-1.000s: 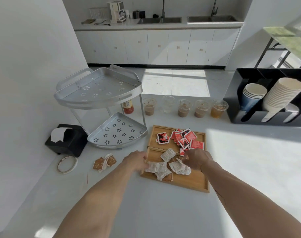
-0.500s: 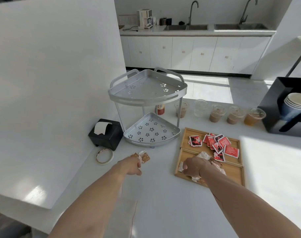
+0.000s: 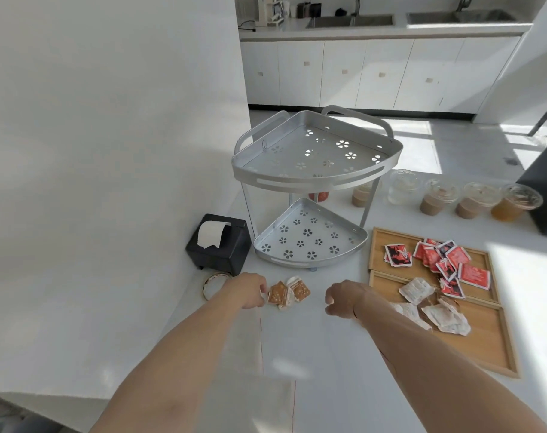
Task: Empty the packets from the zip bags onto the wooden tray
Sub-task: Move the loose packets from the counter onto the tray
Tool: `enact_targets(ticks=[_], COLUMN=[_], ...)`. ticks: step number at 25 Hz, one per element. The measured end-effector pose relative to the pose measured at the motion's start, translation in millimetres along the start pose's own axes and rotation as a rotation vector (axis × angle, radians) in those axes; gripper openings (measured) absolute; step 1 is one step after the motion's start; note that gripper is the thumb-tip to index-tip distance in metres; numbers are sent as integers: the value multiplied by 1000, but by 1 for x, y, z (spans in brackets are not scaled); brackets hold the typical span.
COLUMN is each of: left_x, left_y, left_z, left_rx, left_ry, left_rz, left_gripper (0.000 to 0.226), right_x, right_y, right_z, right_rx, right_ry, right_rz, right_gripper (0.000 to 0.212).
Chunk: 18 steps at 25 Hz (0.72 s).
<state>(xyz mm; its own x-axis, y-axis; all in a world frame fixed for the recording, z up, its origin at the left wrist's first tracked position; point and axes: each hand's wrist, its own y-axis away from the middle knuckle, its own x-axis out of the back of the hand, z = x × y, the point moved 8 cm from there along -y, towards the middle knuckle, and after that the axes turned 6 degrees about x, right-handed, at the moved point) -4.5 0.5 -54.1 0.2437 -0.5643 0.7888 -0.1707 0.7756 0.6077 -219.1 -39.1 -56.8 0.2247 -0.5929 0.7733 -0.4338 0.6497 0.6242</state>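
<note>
At lower centre, the left hand (image 3: 248,290) pinched the edge of a zip bag (image 3: 286,294) of brown packets lying on the counter (image 3: 328,370). The right hand (image 3: 344,300) hovered loosely curled and empty just right of it. The tray (image 3: 484,348) at right held red packets (image 3: 447,260) and white packets (image 3: 434,307).

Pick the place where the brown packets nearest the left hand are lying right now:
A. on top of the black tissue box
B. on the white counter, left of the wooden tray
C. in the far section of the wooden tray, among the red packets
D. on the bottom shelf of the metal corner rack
B: the brown packets lie on the white counter at the left hand, apart from the wooden tray to their right.
</note>
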Motion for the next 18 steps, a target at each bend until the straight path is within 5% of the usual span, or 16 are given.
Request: enact_targets(ticks=[10, 18], left_x=[1, -6], left_y=[-44, -43], left_z=[40, 35], left_rx=[-282, -334], left_ry=[-177, 79], left_rz=[94, 234], left_gripper=[51, 31], right_x=[4, -12], right_y=[-57, -68], right_z=[-30, -37], right_rx=[-128, -226], right_ry=[-122, -423], right_rz=[258, 362], right_gripper=[32, 25])
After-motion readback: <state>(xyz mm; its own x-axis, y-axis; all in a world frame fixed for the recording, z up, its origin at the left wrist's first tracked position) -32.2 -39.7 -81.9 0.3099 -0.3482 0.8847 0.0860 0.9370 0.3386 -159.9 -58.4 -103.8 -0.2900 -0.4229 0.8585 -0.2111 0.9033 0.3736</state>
